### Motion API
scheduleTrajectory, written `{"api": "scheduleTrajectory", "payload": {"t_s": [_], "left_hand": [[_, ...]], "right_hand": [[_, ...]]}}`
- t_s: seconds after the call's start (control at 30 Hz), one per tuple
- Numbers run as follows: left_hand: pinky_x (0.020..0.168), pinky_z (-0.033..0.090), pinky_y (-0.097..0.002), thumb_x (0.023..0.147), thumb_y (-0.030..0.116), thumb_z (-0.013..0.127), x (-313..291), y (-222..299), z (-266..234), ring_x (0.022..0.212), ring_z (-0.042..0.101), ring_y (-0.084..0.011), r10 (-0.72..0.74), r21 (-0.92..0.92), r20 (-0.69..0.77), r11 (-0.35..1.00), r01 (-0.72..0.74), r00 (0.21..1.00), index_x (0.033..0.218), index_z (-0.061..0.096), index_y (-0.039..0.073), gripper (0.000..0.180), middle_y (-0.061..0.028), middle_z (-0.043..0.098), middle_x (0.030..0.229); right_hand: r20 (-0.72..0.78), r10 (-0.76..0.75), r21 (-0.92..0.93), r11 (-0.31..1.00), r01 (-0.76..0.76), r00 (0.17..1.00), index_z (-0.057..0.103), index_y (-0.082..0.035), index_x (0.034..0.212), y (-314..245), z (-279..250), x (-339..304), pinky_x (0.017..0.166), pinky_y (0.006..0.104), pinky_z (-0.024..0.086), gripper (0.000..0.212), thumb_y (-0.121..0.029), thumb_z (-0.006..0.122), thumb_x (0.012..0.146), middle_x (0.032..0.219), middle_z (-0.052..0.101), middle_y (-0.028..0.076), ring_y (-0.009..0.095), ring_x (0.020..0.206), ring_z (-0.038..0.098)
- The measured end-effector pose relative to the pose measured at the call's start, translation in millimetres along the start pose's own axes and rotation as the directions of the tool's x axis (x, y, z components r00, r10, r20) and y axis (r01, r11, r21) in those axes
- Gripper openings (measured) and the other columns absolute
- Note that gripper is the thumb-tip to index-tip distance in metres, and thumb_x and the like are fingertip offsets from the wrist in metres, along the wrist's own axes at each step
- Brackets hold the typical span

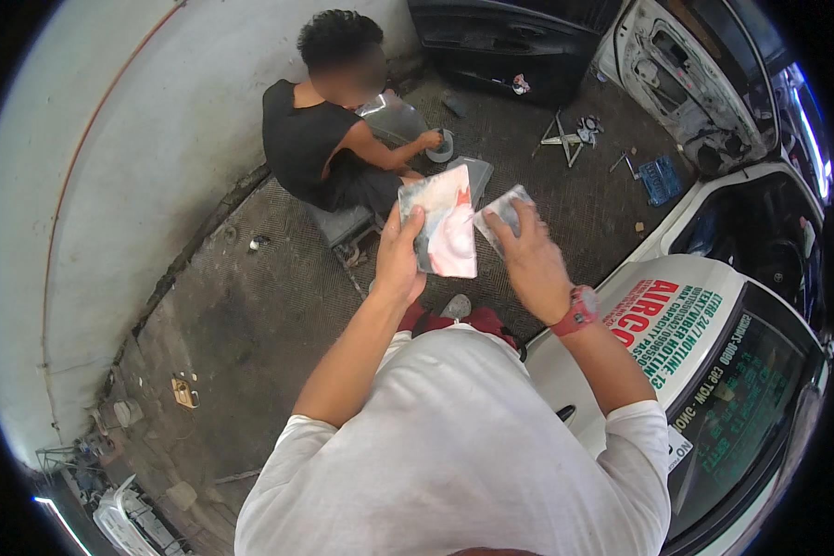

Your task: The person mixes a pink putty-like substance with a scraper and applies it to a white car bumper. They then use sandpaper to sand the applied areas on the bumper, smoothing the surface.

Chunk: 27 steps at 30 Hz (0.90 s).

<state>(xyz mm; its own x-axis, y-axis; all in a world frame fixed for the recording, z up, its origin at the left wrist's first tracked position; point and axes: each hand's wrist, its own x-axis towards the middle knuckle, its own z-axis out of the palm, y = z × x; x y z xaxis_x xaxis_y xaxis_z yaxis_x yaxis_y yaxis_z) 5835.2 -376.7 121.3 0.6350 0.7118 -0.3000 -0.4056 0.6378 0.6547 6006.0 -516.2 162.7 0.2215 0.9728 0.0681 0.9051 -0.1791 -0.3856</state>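
Against the pale curved wall (93,185) at far left, scraps lay along the dark floor (250,315), among them a small yellowish box (184,393) and, nearer the corner, some white debris (125,519); what the box held could not be told. Further right, a second person (329,139) in a black sleeveless top crouched on the floor, 1 hand on a small round grey object (443,145).

At centre, the left hand (398,264) held a flat, squarish packet (445,222) upright by its lower left edge, thumb on the front and fingers hidden behind it, pinching it. The packet was mottled pink, white and grey. Just beside it, the right hand (533,264), with a red wristwatch (579,310), pinched a smaller grey-white crumpled piece (502,211) between thumb and fingers; its left tip touched the packet's right edge.

Beyond the hands, metal tools (570,137) and a blue tray-like holder (660,179) lay on the floor; its contents were too small to make out. A detached white car door (690,83) leaned at upper right. At lower right stood a white car (621,371), with a white rounded sign (681,324) bearing red and green lettering and green lettering on the window glass (741,398).
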Motion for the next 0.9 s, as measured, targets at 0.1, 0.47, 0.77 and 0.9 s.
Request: {"api": "scheduleTrajectory", "payload": {"t_s": [0.1, 0.47, 0.77, 0.9], "left_hand": [[0.106, 0.052, -0.0368, 0.112, 0.021, 0.052, -3.6, -2.5, -7.8, 0.125, 0.064, -0.0195, -0.06, 0.03, 0.025, 0.998, 0.059, 0.998, 0.15, 0.049, 0.002, 0.043, -0.0116, 0.063, 0.139], [0.106, 0.048, -0.0359, 0.113, 0.025, 0.051, 9.4, -1.1, 0.8, 0.121, 0.062, -0.0197, 0.339, 0.289, -0.159, 0.914, -0.284, 0.927, 0.144, 0.051, -0.001, 0.04, -0.0125, 0.063, 0.137], [0.105, 0.055, -0.0364, 0.11, 0.023, 0.057, -15.4, 3.7, 3.9, 0.12, 0.068, -0.0209, -0.369, 0.071, 0.186, 0.929, 0.362, 0.91, 0.151, 0.051, 0.005, 0.045, -0.0105, 0.066, 0.137], [0.109, 0.053, -0.0376, 0.11, 0.024, 0.056, -16.5, 4.7, 5.7, 0.126, 0.065, -0.0204, -0.264, -0.171, 0.202, 0.939, 0.299, 0.943, 0.155, 0.045, 0.007, 0.05, -0.0105, 0.062, 0.143]], "right_hand": [[-0.071, 0.067, 0.279, 0.959, -0.045, 0.995, 0.048, -0.004, 0.147, -9.7, -17.1, 8.4, 0.116, 0.0499, 0.045, 0.064, 0.014, 0.051, 0.086, 0.154, 0.043, 0.025, 0.045, 0.144, 0.047], [0.278, 0.187, 0.932, 0.185, -0.311, 0.942, 0.048, 0.005, 0.152, -23.5, -8.1, -13.8, 0.105, 0.0345, 0.049, 0.054, -0.005, 0.059, 0.1, 0.132, 0.067, 0.013, 0.021, 0.119, 0.065], [0.208, 0.296, 0.971, -0.177, -0.161, 0.932, 0.053, 0.0, 0.139, 44.7, -35.5, -19.6, 0.099, 0.0321, 0.057, 0.046, -0.004, 0.073, 0.097, 0.123, 0.071, 0.008, 0.015, 0.108, 0.071], [0.346, 0.242, 0.937, -0.051, -0.345, 0.906, 0.049, 0.004, 0.143, 57.6, 9.4, -39.9, 0.104, 0.0341, 0.053, 0.057, -0.001, 0.076, 0.093, 0.126, 0.07, 0.006, 0.016, 0.113, 0.069]]}}
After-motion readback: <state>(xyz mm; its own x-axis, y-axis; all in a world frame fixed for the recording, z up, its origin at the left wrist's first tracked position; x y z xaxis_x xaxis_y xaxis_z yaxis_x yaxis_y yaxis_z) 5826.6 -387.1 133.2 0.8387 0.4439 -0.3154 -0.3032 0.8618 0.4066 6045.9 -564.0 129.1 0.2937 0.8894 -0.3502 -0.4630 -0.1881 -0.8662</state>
